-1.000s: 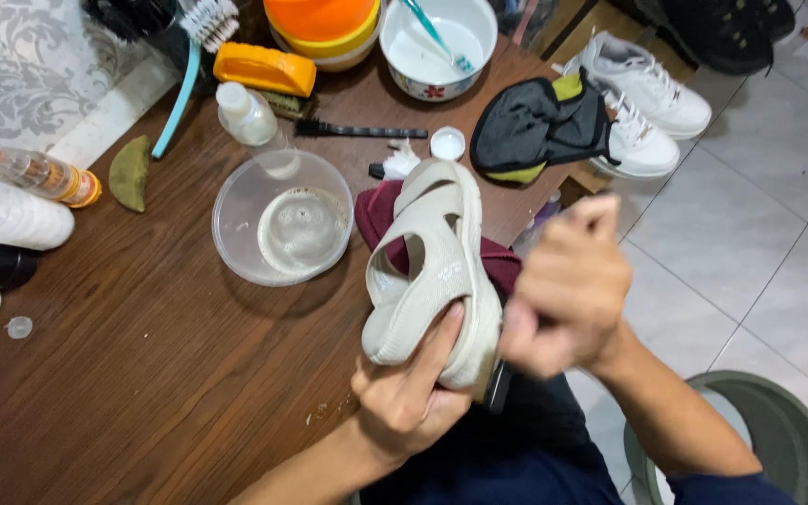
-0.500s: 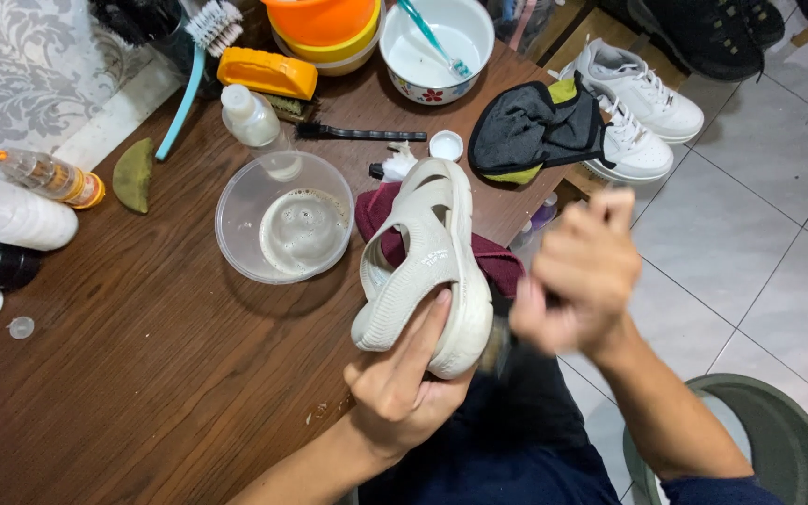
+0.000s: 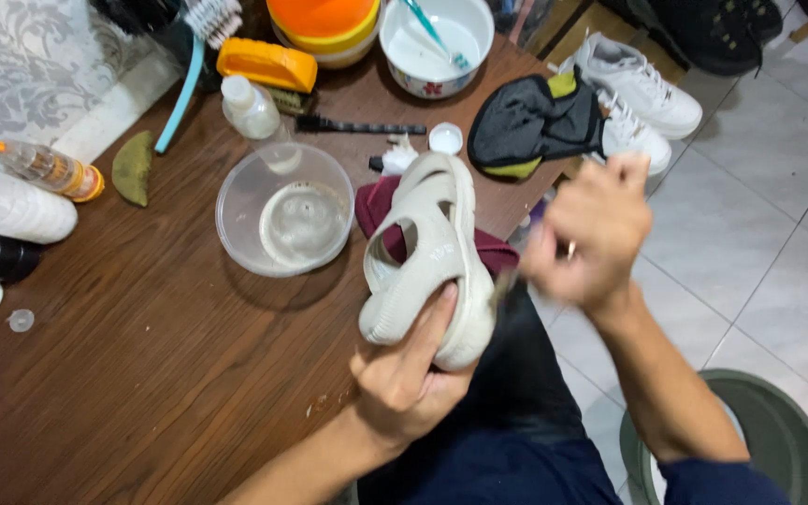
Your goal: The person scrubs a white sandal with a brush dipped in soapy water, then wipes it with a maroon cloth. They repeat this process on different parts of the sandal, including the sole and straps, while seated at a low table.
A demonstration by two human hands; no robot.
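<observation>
The left hand [image 3: 404, 374] has kept its fingers wrapped under the pale sandal [image 3: 427, 257], held above the tabletop [image 3: 142, 393] edge. The right hand [image 3: 596, 238], fingers curled shut on something blurred, has swung outward from it, mid-scrub.

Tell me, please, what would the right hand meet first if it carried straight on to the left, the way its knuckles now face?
Most likely the beige sandal, held up by the left hand. The right hand is blurred and close beside the sandal's side; depth is unclear, so this is a judgement.
</observation>
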